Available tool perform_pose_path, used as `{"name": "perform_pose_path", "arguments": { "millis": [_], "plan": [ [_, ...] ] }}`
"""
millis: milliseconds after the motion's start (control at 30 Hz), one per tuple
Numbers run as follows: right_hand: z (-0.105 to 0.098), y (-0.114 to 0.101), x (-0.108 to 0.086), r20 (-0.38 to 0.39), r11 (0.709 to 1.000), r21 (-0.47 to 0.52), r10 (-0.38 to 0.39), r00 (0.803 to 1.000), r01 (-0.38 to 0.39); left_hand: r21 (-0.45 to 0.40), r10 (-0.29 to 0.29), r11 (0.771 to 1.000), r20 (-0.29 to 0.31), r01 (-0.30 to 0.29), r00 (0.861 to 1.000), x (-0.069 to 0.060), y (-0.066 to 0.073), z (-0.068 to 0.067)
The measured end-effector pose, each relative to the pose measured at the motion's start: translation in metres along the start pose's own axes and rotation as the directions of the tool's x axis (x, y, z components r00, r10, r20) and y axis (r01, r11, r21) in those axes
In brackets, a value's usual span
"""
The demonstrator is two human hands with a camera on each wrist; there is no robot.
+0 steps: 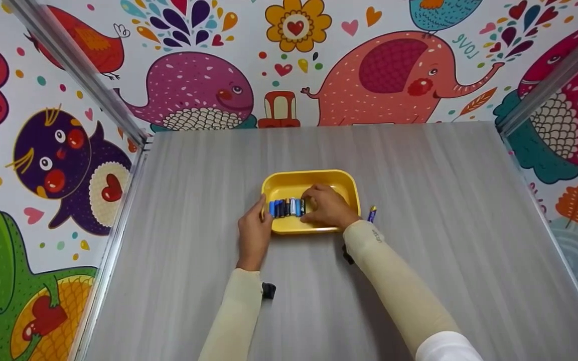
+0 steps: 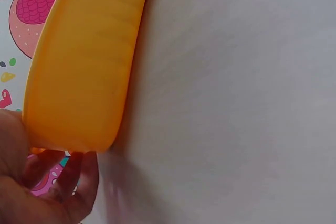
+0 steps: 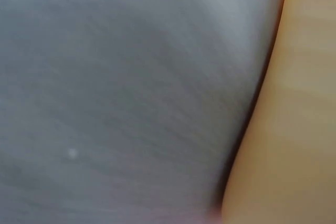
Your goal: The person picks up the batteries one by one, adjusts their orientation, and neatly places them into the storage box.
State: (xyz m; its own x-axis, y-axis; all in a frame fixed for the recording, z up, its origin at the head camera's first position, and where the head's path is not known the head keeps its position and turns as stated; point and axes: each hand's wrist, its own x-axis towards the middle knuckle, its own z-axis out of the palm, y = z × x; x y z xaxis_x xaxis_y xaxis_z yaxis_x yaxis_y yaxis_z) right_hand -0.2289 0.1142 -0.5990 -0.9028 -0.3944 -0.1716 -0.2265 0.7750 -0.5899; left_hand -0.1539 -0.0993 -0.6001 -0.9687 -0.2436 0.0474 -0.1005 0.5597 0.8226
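Note:
A yellow tray [image 1: 314,176] sits on the table, with a row of several blue, black and silver batteries [image 1: 285,207] side by side in its left half. My left hand [image 1: 255,233] grips the tray's left end, thumb at the rim. In the left wrist view the fingers [image 2: 86,182] of that hand curl against the outside of the end wall. Inside the tray, my right hand [image 1: 330,206] pinches the dark battery [image 1: 303,207] at the row's right end between thumb and fingers. The right wrist view shows the tray's outer wall [image 3: 294,129] but no fingers.
One more battery [image 1: 372,214], purple-blue with a yellow end, lies on the grey table [image 1: 193,200] just right of the tray, near my right wrist. Colourful printed panels [image 1: 193,85] stand along the back and sides, with metal rails [image 1: 113,235] at the table's edges.

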Motion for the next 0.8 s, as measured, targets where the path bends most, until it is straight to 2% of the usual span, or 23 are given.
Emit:
{"name": "perform_pose_path", "arguments": {
  "millis": [267, 800],
  "plan": [
    [0.0003, -0.0001, 0.0005, -0.001, 1.000, -0.016, -0.011, 1.000, 0.011, 0.003, 0.029, 1.000, -0.008, -0.029, 1.000, 0.0002, -0.0010, -0.0005],
    [0.0018, -0.0004, 0.0010, 0.001, 0.999, -0.035, 0.002, 1.000, -0.001, 0.006, 0.013, 1.000, -0.001, -0.013, 1.000, -0.0002, -0.0004, -0.0010]
  ]
}}
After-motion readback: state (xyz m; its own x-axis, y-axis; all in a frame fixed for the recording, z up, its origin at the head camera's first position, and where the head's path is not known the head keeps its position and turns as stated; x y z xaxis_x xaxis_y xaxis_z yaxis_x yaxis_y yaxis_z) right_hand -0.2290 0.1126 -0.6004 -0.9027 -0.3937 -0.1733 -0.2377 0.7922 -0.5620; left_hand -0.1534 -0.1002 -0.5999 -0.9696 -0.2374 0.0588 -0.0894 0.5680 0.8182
